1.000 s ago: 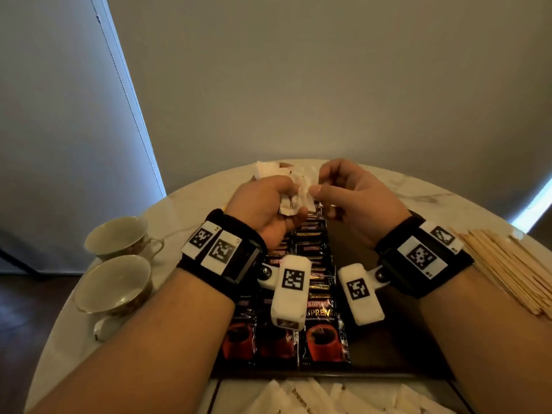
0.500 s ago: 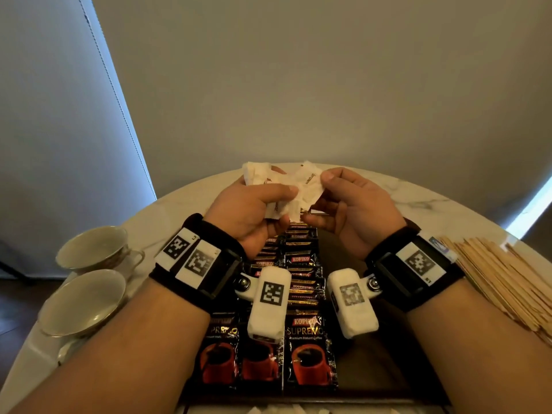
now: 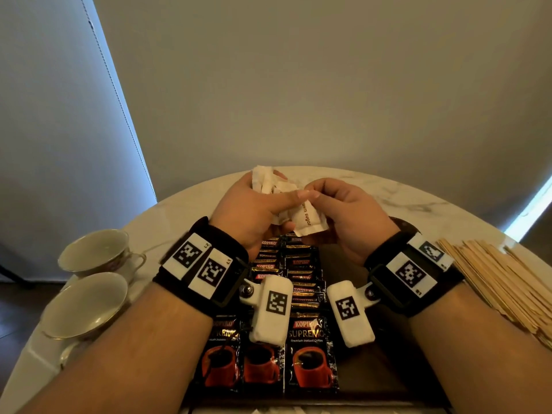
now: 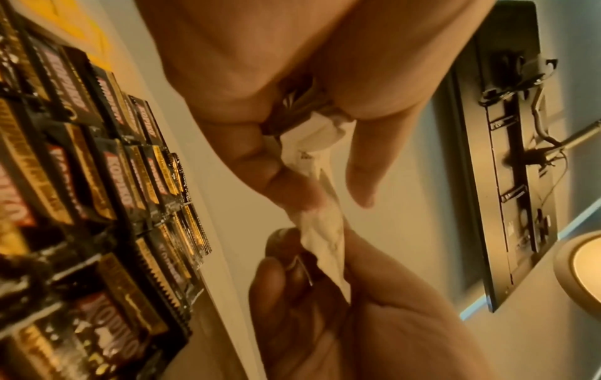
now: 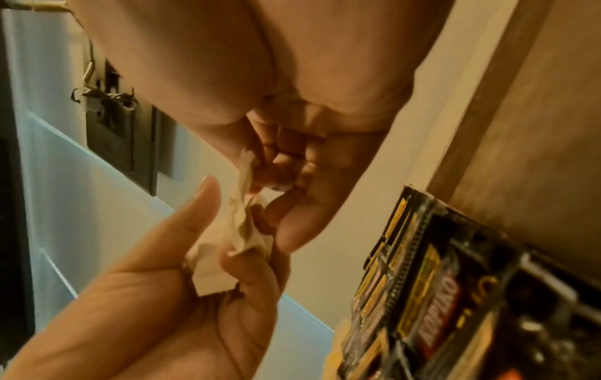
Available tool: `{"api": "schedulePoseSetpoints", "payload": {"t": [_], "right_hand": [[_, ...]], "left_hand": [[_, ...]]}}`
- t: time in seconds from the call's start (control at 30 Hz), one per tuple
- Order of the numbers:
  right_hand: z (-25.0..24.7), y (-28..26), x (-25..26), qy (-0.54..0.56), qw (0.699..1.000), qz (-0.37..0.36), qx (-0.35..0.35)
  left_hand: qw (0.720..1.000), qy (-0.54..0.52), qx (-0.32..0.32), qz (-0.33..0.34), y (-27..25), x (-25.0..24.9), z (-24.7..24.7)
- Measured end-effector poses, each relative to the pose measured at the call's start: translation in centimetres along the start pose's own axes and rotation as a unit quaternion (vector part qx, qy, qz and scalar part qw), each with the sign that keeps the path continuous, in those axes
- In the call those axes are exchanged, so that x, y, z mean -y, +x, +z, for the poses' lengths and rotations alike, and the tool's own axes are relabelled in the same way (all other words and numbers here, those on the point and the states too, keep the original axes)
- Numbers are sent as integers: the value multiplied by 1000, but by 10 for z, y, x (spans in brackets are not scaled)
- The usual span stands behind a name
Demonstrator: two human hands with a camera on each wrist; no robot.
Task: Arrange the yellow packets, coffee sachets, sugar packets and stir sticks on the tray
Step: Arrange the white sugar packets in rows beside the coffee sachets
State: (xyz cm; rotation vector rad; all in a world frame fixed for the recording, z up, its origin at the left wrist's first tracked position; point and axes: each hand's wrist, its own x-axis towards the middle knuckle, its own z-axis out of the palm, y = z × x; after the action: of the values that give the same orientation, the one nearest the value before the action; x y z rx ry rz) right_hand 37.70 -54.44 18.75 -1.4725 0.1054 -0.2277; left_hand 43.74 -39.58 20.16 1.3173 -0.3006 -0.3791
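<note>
My left hand [image 3: 254,210] grips a bunch of white sugar packets [image 3: 265,180] above the far end of the dark tray [image 3: 373,369]. My right hand [image 3: 337,204] pinches one packet [image 3: 307,219], printed "brown sugar", pulling it out of the bunch. The left wrist view shows that sugar packet [image 4: 322,231] stretched between both hands. In the right wrist view the crumpled packets [image 5: 240,223] sit between the fingers of both hands. Rows of black coffee sachets [image 3: 298,309] fill the left half of the tray. Wooden stir sticks [image 3: 501,282] lie piled on the table at the right.
Two cups [image 3: 89,282] stand at the left edge of the round marble table [image 3: 388,192]. More white packets [image 3: 283,410] peek in at the near edge. A yellow packet [image 4: 81,28] lies beyond the sachets. The tray's right half is bare wood.
Both hands have risen slightly and drawn apart. The right hand has pulled one sugar packet out of the bunch, so its "brown sugar" print faces me.
</note>
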Motion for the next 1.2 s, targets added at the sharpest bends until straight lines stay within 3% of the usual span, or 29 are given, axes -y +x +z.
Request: {"api": "schedulePoseSetpoints", "payload": {"t": [0.13, 0.33, 0.63, 0.83, 1.03, 1.13, 1.2], "right_hand": [[0, 1, 2, 19, 1000, 7, -23], [-2, 0, -2, 18, 1000, 4, 16], [-5, 6, -3, 85, 989, -62, -100], [-5, 6, -2, 80, 993, -55, -60], [-20, 12, -2, 65, 988, -16, -139], [-15, 14, -2, 100, 991, 49, -79], [-7, 18, 1, 64, 996, 37, -48]], "left_hand": [[1000, 15, -15, 16, 2, 3, 0], [996, -38, -60, 63, 5, 4, 1], [997, -42, -12, 58, 2, 1, 0], [994, -20, -63, 84, 4, 1, -3], [992, -13, -99, 76, 9, -4, -12], [990, -5, -105, 91, 11, -4, -13], [990, 6, -103, 98, 11, -2, -12]]}}
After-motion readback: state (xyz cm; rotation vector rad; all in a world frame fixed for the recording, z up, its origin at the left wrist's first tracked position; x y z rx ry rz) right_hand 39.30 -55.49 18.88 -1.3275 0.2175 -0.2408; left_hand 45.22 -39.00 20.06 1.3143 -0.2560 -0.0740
